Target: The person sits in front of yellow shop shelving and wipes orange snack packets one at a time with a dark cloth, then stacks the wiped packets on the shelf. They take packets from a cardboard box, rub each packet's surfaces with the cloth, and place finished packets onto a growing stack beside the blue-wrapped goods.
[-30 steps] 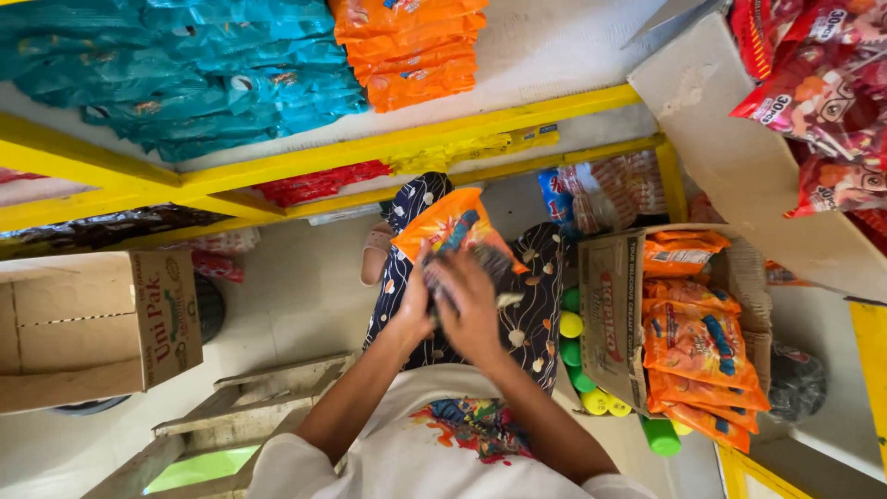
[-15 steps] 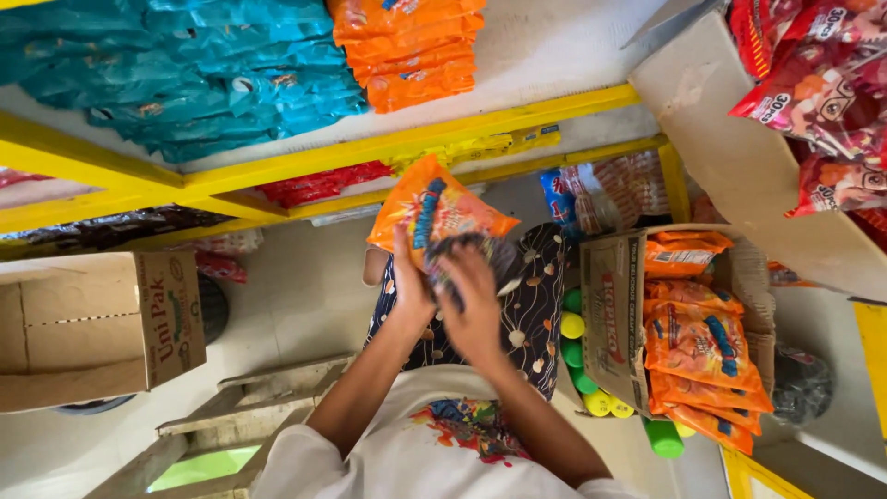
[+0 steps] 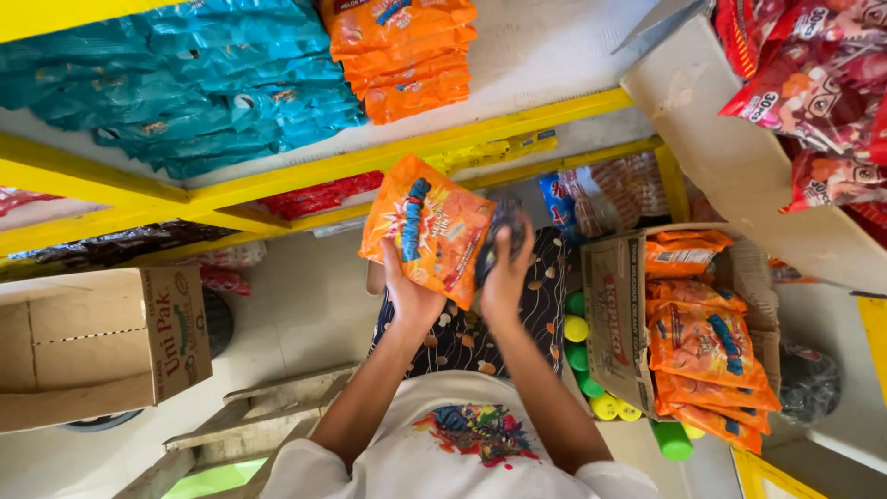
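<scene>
Left hand (image 3: pixel 407 294) clamped on orange packet (image 3: pixel 428 228), raised at chest height below yellow shelf (image 3: pixel 370 164). Right hand (image 3: pixel 504 273) closed round dark cloth (image 3: pixel 496 242), pressed to packet's edge. Wiping step, seemingly; next calls for steady hold, full pass across packet face. Open box (image 3: pixel 614 314) of same packets just right.

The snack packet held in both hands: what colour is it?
Orange, with a blue and white design, on the snack packet; the head view shows it.
</scene>
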